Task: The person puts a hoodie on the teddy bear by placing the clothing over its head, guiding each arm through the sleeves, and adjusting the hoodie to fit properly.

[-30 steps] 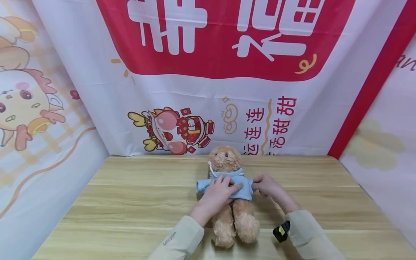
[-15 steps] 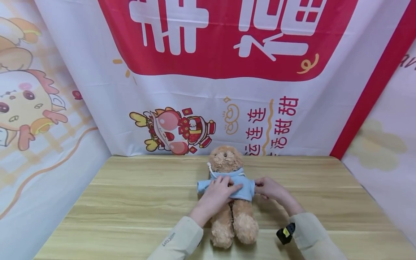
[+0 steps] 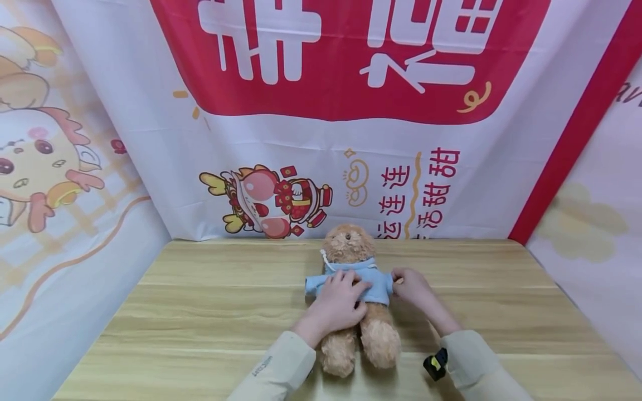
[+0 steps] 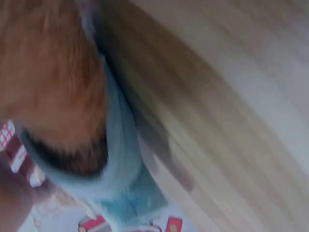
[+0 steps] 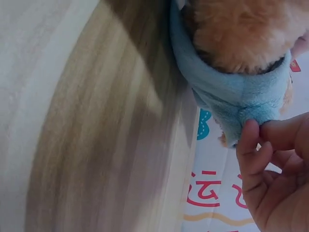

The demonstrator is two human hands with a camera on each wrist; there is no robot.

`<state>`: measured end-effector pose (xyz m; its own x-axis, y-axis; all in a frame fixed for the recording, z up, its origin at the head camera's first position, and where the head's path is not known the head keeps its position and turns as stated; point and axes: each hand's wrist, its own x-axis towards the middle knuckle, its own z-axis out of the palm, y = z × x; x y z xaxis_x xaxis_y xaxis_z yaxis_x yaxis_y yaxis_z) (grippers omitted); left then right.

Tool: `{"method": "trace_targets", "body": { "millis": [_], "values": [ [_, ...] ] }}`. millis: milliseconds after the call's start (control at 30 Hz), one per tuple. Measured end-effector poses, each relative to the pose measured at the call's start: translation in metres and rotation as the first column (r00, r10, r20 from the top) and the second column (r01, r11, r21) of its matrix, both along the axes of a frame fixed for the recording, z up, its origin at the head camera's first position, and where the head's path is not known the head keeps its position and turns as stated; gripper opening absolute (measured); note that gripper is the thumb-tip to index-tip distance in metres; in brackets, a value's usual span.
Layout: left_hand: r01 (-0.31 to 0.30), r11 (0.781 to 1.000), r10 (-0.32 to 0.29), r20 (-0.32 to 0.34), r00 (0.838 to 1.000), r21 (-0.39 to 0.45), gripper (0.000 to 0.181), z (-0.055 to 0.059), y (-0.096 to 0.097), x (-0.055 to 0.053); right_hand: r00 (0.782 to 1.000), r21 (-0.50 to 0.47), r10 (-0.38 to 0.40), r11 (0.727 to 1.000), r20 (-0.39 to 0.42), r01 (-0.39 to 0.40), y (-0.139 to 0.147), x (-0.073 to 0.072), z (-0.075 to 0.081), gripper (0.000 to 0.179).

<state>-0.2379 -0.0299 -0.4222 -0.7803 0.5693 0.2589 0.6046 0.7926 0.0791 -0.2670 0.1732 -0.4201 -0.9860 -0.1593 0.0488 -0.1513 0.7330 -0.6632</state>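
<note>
A brown teddy bear [image 3: 381,337] in a light blue hoodie [image 3: 378,281] lies on its back on the wooden table, head toward the back wall. My left hand [image 3: 338,301] rests across the bear's belly, fingers spread over the hoodie and thumb near its hem. At the bear's right-side arm, my right hand [image 3: 413,289] pinches the end of the sleeve. The right wrist view shows thumb and fingertip meeting on the blue fabric [image 5: 256,108]. In the left wrist view the hoodie's hem [image 4: 120,159] stands around the furry lower body [image 4: 53,77], and that picture is blurred.
The wooden table [image 3: 200,323] reaches back to a white and red printed cloth [image 3: 331,133], which the bear's head overlaps. More printed cloth hangs at both sides. A black device with a yellow mark [image 3: 435,363] sits at the right wrist.
My left thumb has moved down to the hoodie's hem, and the bear's legs have shifted slightly. My right hand stays at the sleeve, its fingers a little changed in position.
</note>
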Motion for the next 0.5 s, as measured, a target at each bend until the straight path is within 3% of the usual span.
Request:
{"method": "trace_targets", "body": {
  "millis": [233, 500],
  "values": [
    [-0.088, 0.995, 0.091, -0.069, 0.993, 0.034, 0.015, -0.004, 0.011, -0.001, 0.997, 0.048, -0.069, 0.996, -0.042, 0.071, -0.001, -0.004, -0.004, 0.014],
    [-0.043, 0.996, 0.048, -0.064, 0.997, 0.072, 0.011, -0.006, 0.01, -0.002, 0.991, 0.01, -0.099, 0.995, -0.087, 0.1, 0.008, -0.016, -0.009, 0.012]
  ]
}}
